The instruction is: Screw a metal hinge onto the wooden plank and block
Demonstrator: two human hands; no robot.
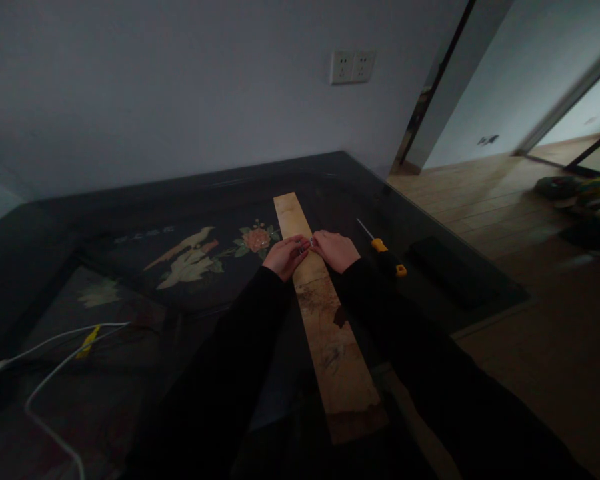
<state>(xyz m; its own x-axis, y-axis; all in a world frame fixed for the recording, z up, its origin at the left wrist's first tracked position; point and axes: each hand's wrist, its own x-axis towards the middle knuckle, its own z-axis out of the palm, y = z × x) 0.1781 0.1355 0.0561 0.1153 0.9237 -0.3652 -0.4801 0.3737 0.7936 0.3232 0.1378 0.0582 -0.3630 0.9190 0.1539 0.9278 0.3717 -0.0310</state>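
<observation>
A long wooden plank (325,320) lies on the dark glossy table and juts past its front edge. Over its upper part, my left hand (287,257) and my right hand (336,249) meet, fingertips bent inward. Between them is a small shiny metal piece (311,243), too small to name. Both hands look closed around it in a pinch. Right of my right hand rests a screwdriver (384,250) with a yellow and black handle, its shaft pointing away from me.
The table (260,177) stands against a wall with a double socket (353,67). A black flat object (443,270) lies on its right side. White cables (55,373) with a yellow tag (88,341) run across the left. Dark items (580,200) sit on the floor at right.
</observation>
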